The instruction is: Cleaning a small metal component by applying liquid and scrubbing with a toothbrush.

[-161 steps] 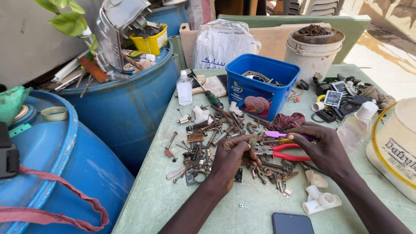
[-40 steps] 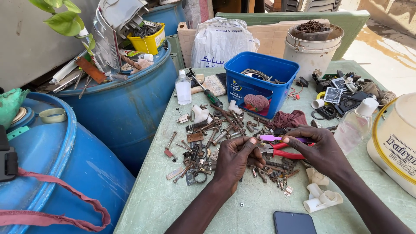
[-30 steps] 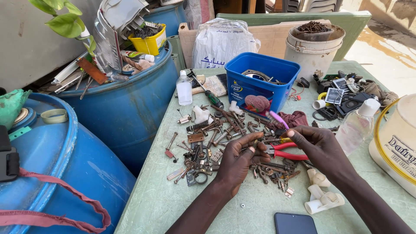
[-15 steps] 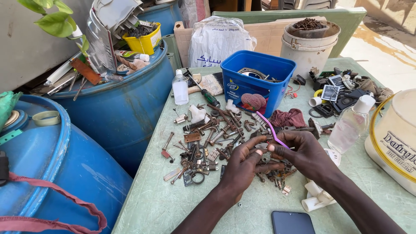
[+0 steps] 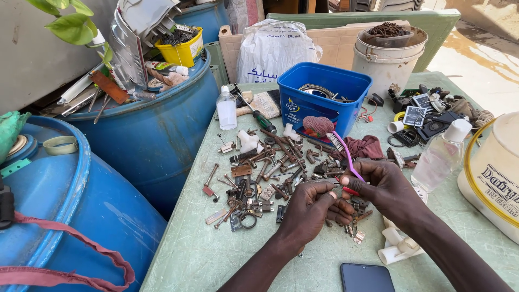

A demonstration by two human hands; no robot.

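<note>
The right hand point(image 5: 386, 186) pinches a pink toothbrush point(image 5: 346, 154), bristles up, beside the left hand point(image 5: 311, 208), whose fingers curl around a small metal piece above the scrap pile point(image 5: 270, 167) on the table point(image 5: 184, 254). The piece could slip from that light grip and vanish among the rusty bolts. What it is stays hidden behind the fingers; the phone point(image 5: 367, 278) is cut off below

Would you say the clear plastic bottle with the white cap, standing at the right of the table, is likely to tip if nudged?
Probably. The clear bottle stands upright, tall and narrow, so a sideways nudge could topple it. It looks see-through and perhaps nearly empty, so likely light. Once down, its rounded body may roll toward the right hand.
</note>
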